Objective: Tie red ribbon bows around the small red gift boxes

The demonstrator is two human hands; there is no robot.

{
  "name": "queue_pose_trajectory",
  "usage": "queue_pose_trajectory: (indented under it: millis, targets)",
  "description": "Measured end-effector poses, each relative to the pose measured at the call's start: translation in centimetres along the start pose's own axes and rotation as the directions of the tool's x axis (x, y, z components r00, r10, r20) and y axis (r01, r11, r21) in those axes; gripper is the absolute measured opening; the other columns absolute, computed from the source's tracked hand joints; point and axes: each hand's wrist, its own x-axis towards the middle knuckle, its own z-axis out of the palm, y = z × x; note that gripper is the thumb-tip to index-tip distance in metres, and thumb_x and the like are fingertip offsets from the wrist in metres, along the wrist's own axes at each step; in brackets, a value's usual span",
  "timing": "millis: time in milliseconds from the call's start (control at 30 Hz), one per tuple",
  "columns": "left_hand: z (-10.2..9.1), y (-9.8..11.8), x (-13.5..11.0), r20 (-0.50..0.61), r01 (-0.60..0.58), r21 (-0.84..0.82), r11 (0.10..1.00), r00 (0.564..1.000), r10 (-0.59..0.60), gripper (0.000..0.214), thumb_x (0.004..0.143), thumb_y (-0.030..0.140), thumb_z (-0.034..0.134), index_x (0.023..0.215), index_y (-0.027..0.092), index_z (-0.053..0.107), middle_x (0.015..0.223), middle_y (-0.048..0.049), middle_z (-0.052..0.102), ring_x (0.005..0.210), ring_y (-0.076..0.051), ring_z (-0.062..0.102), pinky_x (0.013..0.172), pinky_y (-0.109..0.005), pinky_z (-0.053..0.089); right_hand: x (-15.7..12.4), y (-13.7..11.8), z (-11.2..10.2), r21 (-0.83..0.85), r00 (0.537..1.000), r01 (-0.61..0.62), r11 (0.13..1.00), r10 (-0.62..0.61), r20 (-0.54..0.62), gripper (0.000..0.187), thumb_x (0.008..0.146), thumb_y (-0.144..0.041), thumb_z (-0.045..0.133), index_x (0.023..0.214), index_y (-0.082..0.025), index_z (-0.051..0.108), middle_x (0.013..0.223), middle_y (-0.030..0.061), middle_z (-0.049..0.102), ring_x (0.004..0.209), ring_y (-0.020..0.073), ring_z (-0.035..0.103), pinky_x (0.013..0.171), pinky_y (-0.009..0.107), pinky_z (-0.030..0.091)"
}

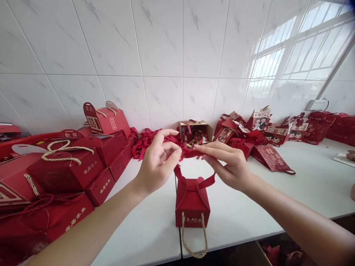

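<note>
A small red gift box [192, 205] stands on the white table [238, 218] near its front edge, its beige rope handle hanging over the edge. A red ribbon [188, 152] runs up from the box's top flaps to both my hands. My left hand [158, 162] pinches the ribbon between thumb and fingers just above the box. My right hand [230, 162] holds the ribbon's other end, fingers pressed together and pointing left. Both hands hover a little above the box's open top.
Stacked red gift boxes [69, 166] with rope handles fill the left side. A cardboard carton [195, 131] of ribbons and a ribbon heap [146, 142] sit by the tiled wall. More red bags and boxes [266, 136] lie at the back right.
</note>
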Motion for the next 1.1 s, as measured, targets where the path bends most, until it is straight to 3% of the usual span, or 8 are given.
queue_pose_trajectory:
  millis: [233, 400, 467, 533, 667, 767, 900, 1100]
  targets:
    - [-3.8, -1.6, -1.7, -0.070, -0.291, 0.770, 0.568, 0.847, 0.528, 0.020, 0.079, 0.018, 0.061, 0.098, 0.025, 0.060, 0.058, 0.0055, 0.042, 0.054, -0.011, 0.043, 0.061, -0.022, 0.039, -4.3, 0.2, -3.4, -0.337, 0.808, -0.539, 0.772, 0.587, 0.053, 0.028, 0.091, -0.031, 0.046, 0.076, -0.018, 0.066, 0.068, 0.0056, 0.067, 0.061, 0.0180, 0.061, 0.055, 0.030, 0.042]
    - [-10.7, -5.1, -4.7, 0.106, -0.189, 0.856, 0.480, 0.975, 0.195, 0.016, 0.082, 0.020, 0.048, 0.087, 0.025, 0.062, 0.078, -0.0007, 0.060, 0.060, -0.013, 0.051, 0.063, -0.023, 0.039, -11.9, 2.3, -8.0, -0.718, 0.186, -0.576, 0.391, 0.918, 0.351, 0.035, 0.083, -0.034, 0.049, 0.053, -0.019, 0.060, 0.059, 0.0079, 0.065, 0.052, 0.0212, 0.058, 0.050, 0.032, 0.035]
    - [-12.4, -6.7, -6.1, 0.145, -0.109, 0.856, 0.506, 0.989, -0.032, 0.017, 0.083, 0.022, 0.045, 0.083, 0.024, 0.062, 0.081, -0.0015, 0.062, 0.062, -0.015, 0.054, 0.062, -0.023, 0.039, -14.5, 2.9, -8.8, -0.698, 0.027, -0.622, 0.355, 0.901, 0.434, 0.040, 0.086, -0.038, 0.046, 0.055, -0.021, 0.064, 0.066, 0.0084, 0.069, 0.059, 0.0227, 0.062, 0.056, 0.034, 0.041]
    - [-12.6, -7.9, -7.0, 0.164, -0.065, 0.849, 0.524, 0.976, -0.144, 0.018, 0.084, 0.024, 0.045, 0.081, 0.025, 0.063, 0.080, -0.0021, 0.062, 0.067, -0.017, 0.056, 0.063, -0.024, 0.038, -15.7, 3.2, -8.8, -0.644, 0.050, -0.656, 0.393, 0.874, 0.483, 0.036, 0.086, -0.043, 0.045, 0.069, -0.024, 0.070, 0.082, 0.0077, 0.072, 0.072, 0.0247, 0.066, 0.065, 0.036, 0.047]
    - [-9.1, -8.4, -7.0, 0.098, 0.008, 0.764, 0.646, 0.987, -0.129, 0.013, 0.082, 0.032, 0.055, 0.086, 0.023, 0.064, 0.093, -0.0057, 0.061, 0.087, -0.022, 0.057, 0.079, -0.028, 0.041, -13.6, 3.2, -5.9, -0.546, 0.361, -0.664, 0.510, 0.859, 0.363, 0.042, 0.086, -0.053, 0.047, 0.102, -0.021, 0.069, 0.112, 0.0117, 0.067, 0.096, 0.0288, 0.064, 0.085, 0.042, 0.048]
    - [-4.7, -8.5, -6.5, 0.030, 0.177, 0.586, 0.791, 0.971, -0.239, 0.020, 0.086, 0.041, 0.054, 0.088, 0.021, 0.058, 0.094, -0.0056, 0.061, 0.092, -0.022, 0.056, 0.081, -0.030, 0.042, -10.9, 2.3, -2.2, -0.341, 0.442, -0.730, 0.592, 0.790, 0.426, 0.045, 0.090, -0.054, 0.041, 0.096, -0.019, 0.068, 0.106, 0.0121, 0.067, 0.093, 0.0259, 0.062, 0.082, 0.038, 0.048]
    - [-0.3, -9.2, -6.3, 0.135, 0.337, 0.271, 0.902, 0.914, -0.382, 0.028, 0.085, 0.048, 0.055, 0.083, 0.020, 0.049, 0.082, -0.0004, 0.055, 0.079, -0.017, 0.053, 0.073, -0.028, 0.042, -9.7, 0.7, 2.5, 0.071, 0.457, -0.847, 0.527, 0.652, 0.605, 0.044, 0.090, -0.057, 0.043, 0.081, -0.018, 0.062, 0.084, 0.0068, 0.065, 0.077, 0.0186, 0.058, 0.072, 0.032, 0.046]
    - [0.2, -9.5, -6.1, 0.157, 0.476, 0.093, 0.875, 0.861, -0.485, 0.041, 0.079, 0.053, 0.060, 0.068, 0.019, 0.040, 0.067, 0.0038, 0.039, 0.062, -0.011, 0.039, 0.060, -0.024, 0.034, -10.5, 0.6, 3.7, 0.411, 0.232, -0.899, -0.152, 0.630, 0.741, 0.047, 0.079, -0.051, 0.065, 0.064, -0.020, 0.033, 0.051, -0.0098, 0.031, 0.045, 0.0044, 0.021, 0.045, 0.020, 0.015]
